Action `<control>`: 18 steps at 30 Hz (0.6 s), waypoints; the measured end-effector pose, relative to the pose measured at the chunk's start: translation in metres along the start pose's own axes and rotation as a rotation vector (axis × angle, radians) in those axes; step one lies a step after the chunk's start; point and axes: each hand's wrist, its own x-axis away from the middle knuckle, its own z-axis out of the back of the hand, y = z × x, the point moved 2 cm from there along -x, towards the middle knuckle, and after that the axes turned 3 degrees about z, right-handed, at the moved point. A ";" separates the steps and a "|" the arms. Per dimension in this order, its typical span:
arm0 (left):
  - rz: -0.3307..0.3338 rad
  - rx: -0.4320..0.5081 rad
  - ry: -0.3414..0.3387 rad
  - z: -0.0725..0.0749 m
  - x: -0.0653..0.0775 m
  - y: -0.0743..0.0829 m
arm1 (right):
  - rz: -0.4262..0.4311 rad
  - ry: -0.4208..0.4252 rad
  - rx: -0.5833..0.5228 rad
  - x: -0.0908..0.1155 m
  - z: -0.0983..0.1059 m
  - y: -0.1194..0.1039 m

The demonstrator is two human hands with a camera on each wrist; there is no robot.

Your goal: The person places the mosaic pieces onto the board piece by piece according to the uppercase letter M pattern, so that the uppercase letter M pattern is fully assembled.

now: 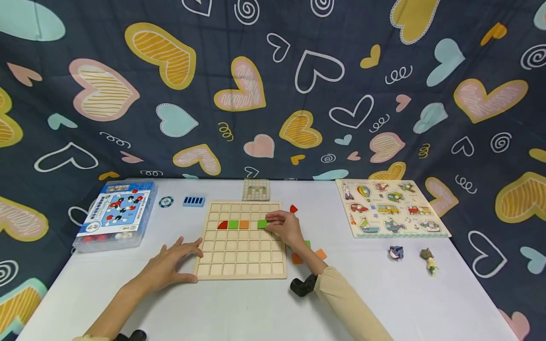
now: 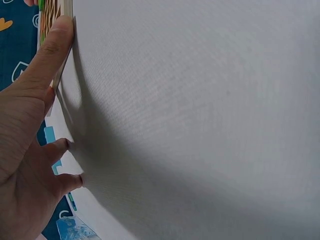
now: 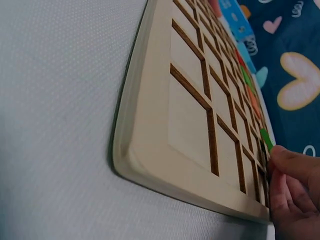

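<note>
A light wooden grid board (image 1: 241, 245) lies flat in the middle of the table. My right hand (image 1: 286, 229) is over its right side, thumb and fingertips pinching a green square tile (image 1: 262, 224) at the third row. Further left in that row sit a red curved-edge tile (image 1: 222, 225), a green square (image 1: 233, 224) and an orange square (image 1: 244, 224). My left hand (image 1: 168, 266) is spread at the board's left edge; in the left wrist view its thumb (image 2: 52, 47) rests against the board's side.
Behind the board is a small pattern card (image 1: 256, 190). Loose orange tiles (image 1: 296, 258), partly under the right forearm, and a red piece (image 1: 293, 208) lie at right. Further out are a boxed kit (image 1: 117, 215), a blue piece (image 1: 194, 201), a picture puzzle (image 1: 390, 208) and two figurines (image 1: 395, 252).
</note>
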 end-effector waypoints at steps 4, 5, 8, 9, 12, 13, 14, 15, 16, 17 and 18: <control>0.004 -0.001 -0.001 0.001 0.000 0.001 | 0.022 0.000 0.011 -0.002 -0.002 -0.001; 0.003 -0.003 -0.001 0.001 0.000 0.001 | 0.025 -0.001 0.012 -0.002 -0.002 -0.001; -0.004 -0.001 0.002 0.001 0.000 0.001 | 0.029 -0.011 0.004 -0.003 -0.003 -0.002; -0.007 0.002 0.003 0.001 0.000 0.001 | 0.028 -0.016 -0.001 -0.003 -0.003 -0.002; -0.013 0.009 0.004 0.001 0.000 0.001 | 0.030 -0.028 -0.018 -0.004 -0.004 -0.003; -0.014 0.011 0.006 0.001 0.000 0.000 | 0.033 -0.032 -0.021 -0.004 -0.004 -0.003; -0.016 0.012 0.006 0.000 0.000 0.000 | 0.034 -0.032 -0.026 -0.004 -0.005 -0.002; -0.018 0.014 0.006 0.000 0.000 0.000 | 0.038 -0.034 -0.026 -0.004 -0.005 -0.002; -0.019 0.014 0.006 0.000 0.001 0.000 | 0.043 -0.034 -0.026 -0.004 -0.006 -0.001; -0.020 0.015 0.007 0.000 0.001 0.000 | 0.045 -0.035 -0.027 -0.004 -0.006 -0.001; -0.022 0.016 0.009 0.000 0.001 0.000 | 0.051 -0.037 -0.028 -0.004 -0.007 -0.001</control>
